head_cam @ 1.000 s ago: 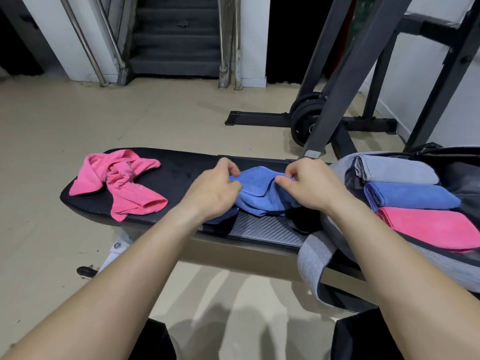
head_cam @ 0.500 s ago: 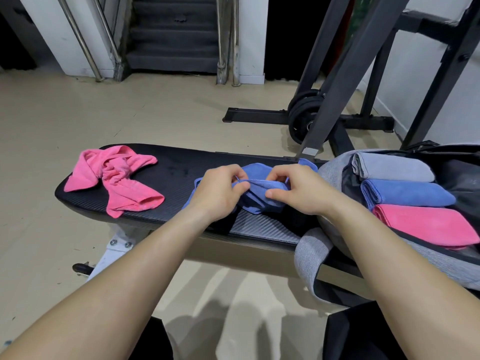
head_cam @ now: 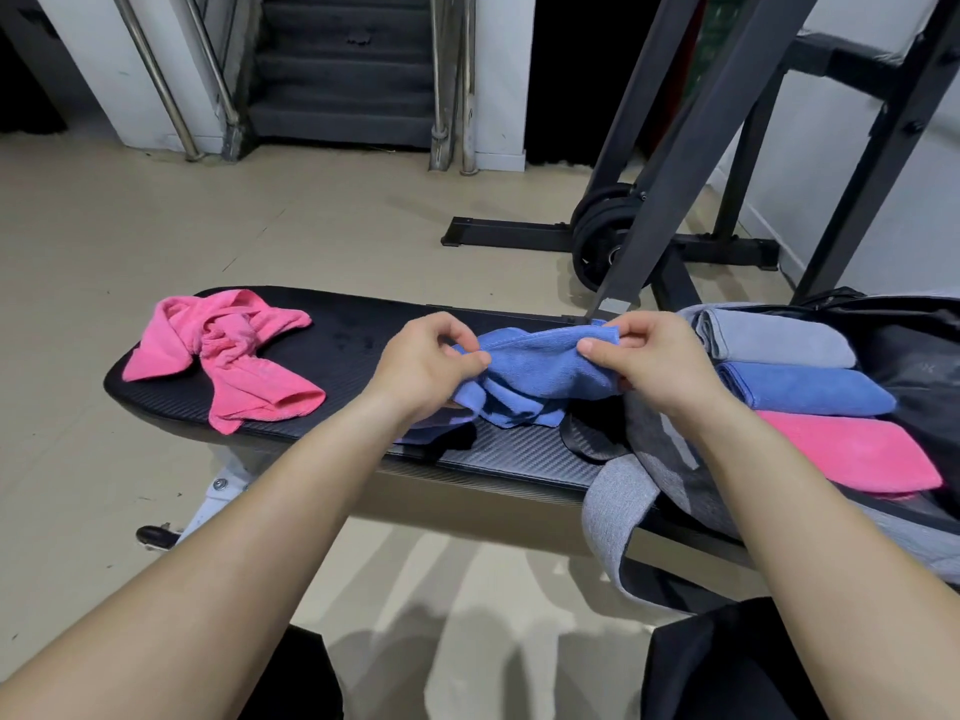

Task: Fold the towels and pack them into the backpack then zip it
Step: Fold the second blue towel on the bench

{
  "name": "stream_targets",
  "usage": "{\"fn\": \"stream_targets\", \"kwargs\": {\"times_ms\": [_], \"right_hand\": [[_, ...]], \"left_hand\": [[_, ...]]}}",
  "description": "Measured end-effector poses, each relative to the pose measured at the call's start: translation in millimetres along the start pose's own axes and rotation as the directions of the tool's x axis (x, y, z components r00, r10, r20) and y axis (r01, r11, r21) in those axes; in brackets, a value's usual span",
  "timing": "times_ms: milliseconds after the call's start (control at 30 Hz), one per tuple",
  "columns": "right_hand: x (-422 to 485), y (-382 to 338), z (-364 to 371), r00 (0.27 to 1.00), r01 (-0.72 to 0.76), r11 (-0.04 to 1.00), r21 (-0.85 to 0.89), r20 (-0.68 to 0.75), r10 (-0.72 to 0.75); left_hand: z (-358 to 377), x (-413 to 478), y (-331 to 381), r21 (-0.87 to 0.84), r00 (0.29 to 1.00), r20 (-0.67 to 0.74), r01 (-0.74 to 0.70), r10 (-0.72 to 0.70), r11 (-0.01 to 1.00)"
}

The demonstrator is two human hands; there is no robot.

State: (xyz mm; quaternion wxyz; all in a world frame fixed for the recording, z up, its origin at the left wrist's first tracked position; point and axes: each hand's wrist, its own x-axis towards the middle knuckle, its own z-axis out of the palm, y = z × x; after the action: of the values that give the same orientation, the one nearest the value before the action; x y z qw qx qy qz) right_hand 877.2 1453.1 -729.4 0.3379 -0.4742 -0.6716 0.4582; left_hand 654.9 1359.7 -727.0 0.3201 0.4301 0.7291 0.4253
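**While both hands pinch a crumpled blue towel (head_cam: 540,371) over the bench (head_cam: 353,345), three folded towels lie in the backpack (head_cam: 670,444)**

Head view. Where the two bare forearms reach forward from the lower edge, the left hand (head_cam: 423,363) closes thumb against curled fingers on the left end of the crumpled blue towel. The right hand (head_cam: 660,363) pinches the right end in the same way, thumb toward the camera. The top edge of the cloth runs between the two grips, and the rest hangs bunched down to the black ribbed pad of the bench. The towel is near the middle of the bench, just left of the backpack.

A crumpled pink towel (head_cam: 234,350) lies twisted on the left end of the pad, well apart from the hands. The grey backpack rests open on the right end of the bench, and its shoulder strap (head_cam: 613,517) hangs over the near edge. Inside it three towels lie side by side, each touching the next: a folded grey towel (head_cam: 774,337) farthest from the camera, a folded blue towel (head_cam: 805,389) in the middle, and a folded pink towel (head_cam: 852,449) nearest.

Beyond the bench, black weight plates (head_cam: 602,236) lean at the foot of a dark steel rack (head_cam: 675,148) on the beige floor (head_cam: 260,231). A staircase (head_cam: 343,70) with metal rails rises at the back.
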Motion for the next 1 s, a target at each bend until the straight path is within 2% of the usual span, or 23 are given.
{"fn": "stream_targets", "kwargs": {"times_ms": [67,133,267,400,533,1000], "right_hand": [[-1.5,-2.4,8.8,0.999,0.012,0.999,-0.045,-0.035,-0.014],[-5.7,-6.5,21.6,0.998,0.054,0.992,-0.113,-0.011,-0.055],[-15.8,-14.7,41.8,0.989,0.149,0.966,-0.212,0.036,-0.145],[-22.6,-18.5,49.9,0.982,0.178,0.958,-0.224,0.101,-0.159],[-25.0,-16.9,53.0,0.970,0.199,0.957,-0.211,0.180,-0.162],[-26.4,-14.1,53.4,0.961,0.246,0.936,-0.251,0.187,-0.203]], "left_hand": [[1.6,-6.5,5.2,-0.096,0.997,0.080,0.026,-0.018,0.995],[2.9,-12.1,9.0,-0.173,0.989,0.142,0.055,-0.031,0.983],[-0.8,-16.8,10.6,-0.173,0.974,0.225,0.046,-0.006,0.984],[-9.3,-20.0,7.6,0.020,0.973,0.194,-0.133,0.127,0.991],[-10.4,-20.9,8.2,0.156,0.971,0.118,-0.226,0.209,0.962],[-10.3,-13.8,5.5,0.333,0.926,0.142,-0.378,0.350,0.864]]}}
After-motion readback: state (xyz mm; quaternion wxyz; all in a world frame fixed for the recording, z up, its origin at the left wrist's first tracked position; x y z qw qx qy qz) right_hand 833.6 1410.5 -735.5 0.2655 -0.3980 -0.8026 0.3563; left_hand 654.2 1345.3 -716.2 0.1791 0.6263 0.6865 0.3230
